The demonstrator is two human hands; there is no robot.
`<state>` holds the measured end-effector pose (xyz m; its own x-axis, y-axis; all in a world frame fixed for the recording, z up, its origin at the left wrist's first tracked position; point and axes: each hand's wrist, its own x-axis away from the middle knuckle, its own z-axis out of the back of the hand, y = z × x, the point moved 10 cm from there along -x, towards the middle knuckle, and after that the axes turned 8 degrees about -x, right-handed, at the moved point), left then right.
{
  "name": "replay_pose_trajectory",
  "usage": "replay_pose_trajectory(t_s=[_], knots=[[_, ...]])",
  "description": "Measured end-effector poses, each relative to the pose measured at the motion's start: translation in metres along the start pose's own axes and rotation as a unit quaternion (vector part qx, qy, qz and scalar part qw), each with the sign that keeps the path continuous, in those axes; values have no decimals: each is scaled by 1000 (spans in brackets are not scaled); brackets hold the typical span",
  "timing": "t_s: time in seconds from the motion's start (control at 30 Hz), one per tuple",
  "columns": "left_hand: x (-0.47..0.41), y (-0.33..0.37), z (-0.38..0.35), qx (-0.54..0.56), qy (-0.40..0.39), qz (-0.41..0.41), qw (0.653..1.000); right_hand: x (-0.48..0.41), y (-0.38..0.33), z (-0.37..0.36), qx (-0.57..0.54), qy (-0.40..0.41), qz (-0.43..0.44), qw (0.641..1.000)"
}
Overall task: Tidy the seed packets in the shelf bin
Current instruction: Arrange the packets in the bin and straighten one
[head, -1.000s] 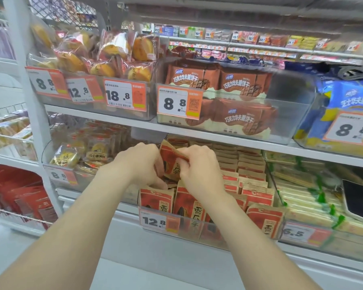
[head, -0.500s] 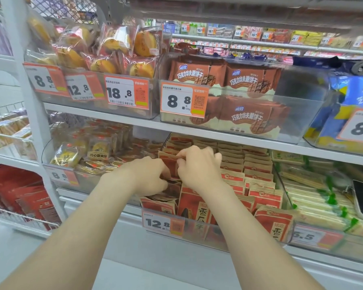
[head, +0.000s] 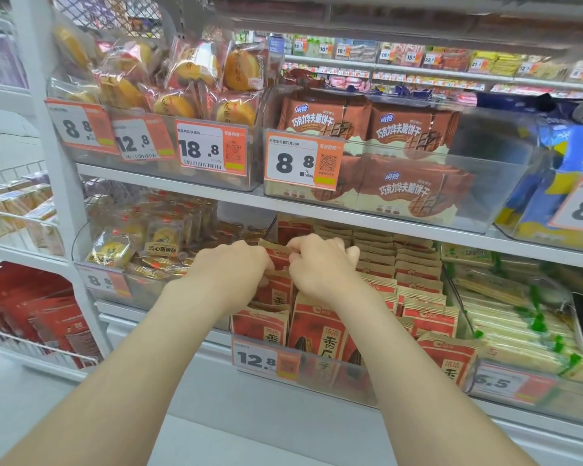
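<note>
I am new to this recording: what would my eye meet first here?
Mid-frame, the left hand and the right hand both pinch one red seed packet above the bin with the 12.8 price tag. On the shelf above, a large 8.8 price tag stands before brown wafer packs.

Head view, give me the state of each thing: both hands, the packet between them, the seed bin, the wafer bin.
Seed bin, nearly full, packets standing.
Packet, upright in its left row, top pinched.
Left hand, pinching packet.
Right hand, pinching packet.
Wafer bin, right part empty.
</note>
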<state>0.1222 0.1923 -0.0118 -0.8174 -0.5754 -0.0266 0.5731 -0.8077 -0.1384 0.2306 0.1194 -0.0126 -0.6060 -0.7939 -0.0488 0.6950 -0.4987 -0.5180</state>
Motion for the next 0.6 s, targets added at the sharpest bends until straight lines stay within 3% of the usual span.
replay_pose_trajectory(t_s=[0.2,0.3,0.47,0.6], knots=[[5,-10,14,115,78,14,990,10,13,-20,-8,-94,-71,993],[5,1,-3,93,17,-38,995,5,11,-20,-18,-65,-67,995],[6,0,-15,96,-30,-39,994,2,5,-4,-16,31,-45,998],[8,2,-23,127,-41,-37,990,-1,2,-5,24,31,-45,998]])
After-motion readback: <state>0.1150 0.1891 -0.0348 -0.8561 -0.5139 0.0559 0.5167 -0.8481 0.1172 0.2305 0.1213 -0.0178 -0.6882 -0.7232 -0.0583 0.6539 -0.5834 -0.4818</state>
